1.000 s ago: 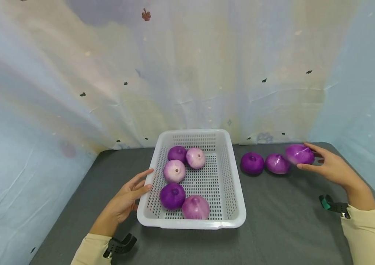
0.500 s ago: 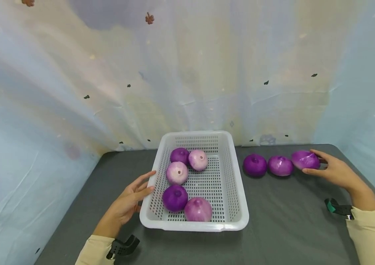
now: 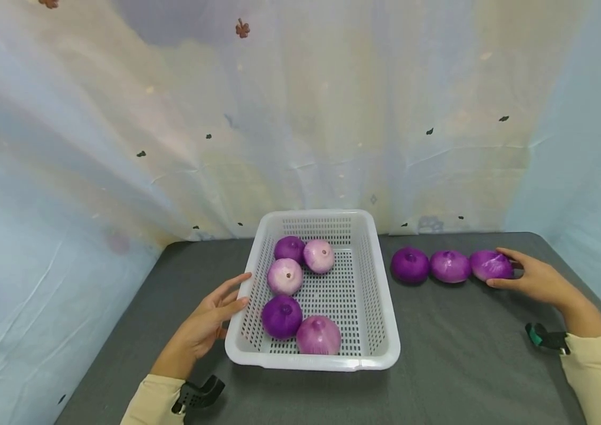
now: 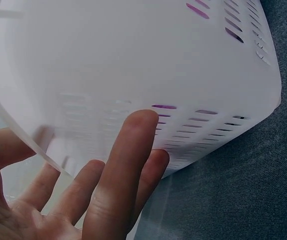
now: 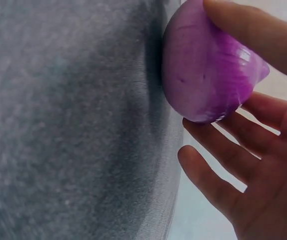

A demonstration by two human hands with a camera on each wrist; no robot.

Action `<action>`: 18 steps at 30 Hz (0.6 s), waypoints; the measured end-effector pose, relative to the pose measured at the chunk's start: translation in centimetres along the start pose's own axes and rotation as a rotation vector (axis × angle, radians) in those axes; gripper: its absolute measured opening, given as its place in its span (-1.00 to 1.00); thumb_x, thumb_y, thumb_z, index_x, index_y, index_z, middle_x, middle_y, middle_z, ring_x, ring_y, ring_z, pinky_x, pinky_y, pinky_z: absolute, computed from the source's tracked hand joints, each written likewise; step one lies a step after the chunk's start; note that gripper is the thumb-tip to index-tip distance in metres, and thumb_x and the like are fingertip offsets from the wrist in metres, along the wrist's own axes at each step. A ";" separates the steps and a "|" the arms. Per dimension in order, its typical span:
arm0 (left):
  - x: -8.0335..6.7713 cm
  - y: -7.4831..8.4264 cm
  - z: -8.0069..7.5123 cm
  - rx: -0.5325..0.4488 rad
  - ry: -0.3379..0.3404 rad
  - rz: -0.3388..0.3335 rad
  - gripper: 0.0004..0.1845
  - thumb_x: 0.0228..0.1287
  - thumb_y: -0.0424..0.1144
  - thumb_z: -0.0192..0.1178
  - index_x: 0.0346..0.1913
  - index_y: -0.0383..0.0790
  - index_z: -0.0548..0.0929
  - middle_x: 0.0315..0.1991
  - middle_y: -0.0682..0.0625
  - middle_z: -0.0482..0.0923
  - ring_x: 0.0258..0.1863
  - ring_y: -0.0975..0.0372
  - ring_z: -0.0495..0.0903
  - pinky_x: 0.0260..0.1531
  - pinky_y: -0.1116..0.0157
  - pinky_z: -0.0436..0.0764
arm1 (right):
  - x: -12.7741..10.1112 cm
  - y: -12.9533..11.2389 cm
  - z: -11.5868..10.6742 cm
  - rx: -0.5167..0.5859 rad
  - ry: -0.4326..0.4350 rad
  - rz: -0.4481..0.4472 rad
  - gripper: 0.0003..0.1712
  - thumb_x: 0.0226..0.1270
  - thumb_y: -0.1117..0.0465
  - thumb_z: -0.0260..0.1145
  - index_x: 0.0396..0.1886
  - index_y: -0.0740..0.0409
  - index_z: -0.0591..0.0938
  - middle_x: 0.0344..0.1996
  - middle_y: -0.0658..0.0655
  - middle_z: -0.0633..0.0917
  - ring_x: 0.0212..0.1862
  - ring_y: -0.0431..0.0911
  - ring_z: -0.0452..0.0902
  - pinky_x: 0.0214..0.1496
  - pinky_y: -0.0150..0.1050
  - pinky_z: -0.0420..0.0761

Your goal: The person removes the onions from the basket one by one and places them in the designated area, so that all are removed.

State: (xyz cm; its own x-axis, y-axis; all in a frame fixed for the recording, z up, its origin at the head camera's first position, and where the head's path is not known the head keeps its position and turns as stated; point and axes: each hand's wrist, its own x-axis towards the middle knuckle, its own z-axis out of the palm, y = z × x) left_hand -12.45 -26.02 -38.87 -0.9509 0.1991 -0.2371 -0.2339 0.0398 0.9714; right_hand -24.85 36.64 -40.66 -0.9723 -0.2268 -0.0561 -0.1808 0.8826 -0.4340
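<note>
The right hand (image 3: 531,278) has its fingers (image 5: 218,145) and thumb curled round a purple onion (image 3: 489,265) — grasping it as it rests on the grey bench (image 3: 454,348) near the far right corner. That onion is the right end of a row of three along the far edge: the middle onion (image 3: 449,266) lies just beside it, perhaps touching, and the left onion (image 3: 409,265) is just beside that one.

The left hand (image 3: 202,329) holds nothing; its fingers (image 4: 128,160) are straight and relaxed, laid flat against the left wall of a white slotted basket (image 3: 372,307), with the thumb along the rim. The basket stands at the middle of the bench, its short far side close to the far edge. Five onions lie in it: a dark one (image 3: 289,248) and a pale one (image 3: 319,256) at the far end, another pale one (image 3: 285,276) by the left wall, and a dark one (image 3: 281,316) and a pinkish one (image 3: 318,334) — touching — at the near end.

A pale draped cloth (image 3: 300,118) hangs behind the bench.
</note>
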 end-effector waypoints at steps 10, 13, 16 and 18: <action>0.0 -0.2 -0.1 0.001 0.000 0.006 -0.31 0.45 -0.13 0.18 0.54 0.13 0.15 0.52 -0.22 0.19 0.08 0.07 0.65 -0.16 -0.11 0.70 | 0.0 -0.1 0.1 0.012 -0.013 0.005 0.13 0.27 -0.17 0.39 0.49 0.47 0.08 0.27 0.73 0.27 0.24 0.58 0.25 0.12 0.50 0.35; 0.0 -0.1 0.0 0.004 0.005 0.006 -0.31 0.45 -0.14 0.18 0.54 0.13 0.16 0.52 -0.22 0.19 0.09 0.07 0.65 -0.15 -0.10 0.70 | -0.1 0.0 0.0 0.008 -0.021 0.004 0.14 0.26 -0.18 0.39 0.49 0.47 0.06 0.27 0.73 0.26 0.22 0.59 0.27 0.10 0.49 0.37; 0.0 -0.1 0.0 0.003 0.007 0.004 -0.32 0.46 -0.15 0.17 0.54 0.13 0.16 0.52 -0.21 0.18 0.09 0.06 0.64 -0.15 -0.11 0.69 | 0.0 0.0 -0.1 -0.004 -0.017 -0.006 0.17 0.24 -0.18 0.41 0.49 0.49 0.05 0.28 0.73 0.26 0.22 0.59 0.28 0.10 0.50 0.36; 0.0 -0.1 0.0 0.002 0.007 0.004 -0.32 0.46 -0.15 0.17 0.54 0.12 0.16 0.53 -0.21 0.18 0.10 0.06 0.64 -0.15 -0.12 0.69 | 0.0 -0.1 -0.3 -0.019 -0.006 -0.015 0.18 0.22 -0.18 0.43 0.48 0.50 0.06 0.27 0.74 0.25 0.23 0.60 0.24 0.12 0.51 0.33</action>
State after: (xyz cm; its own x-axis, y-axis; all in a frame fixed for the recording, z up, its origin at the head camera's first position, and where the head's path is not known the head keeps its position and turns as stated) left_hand -12.38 -26.00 -38.92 -0.9531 0.1922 -0.2337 -0.2302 0.0408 0.9723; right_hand -24.91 36.68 -40.36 -0.9687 -0.2422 -0.0553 -0.1978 0.8866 -0.4180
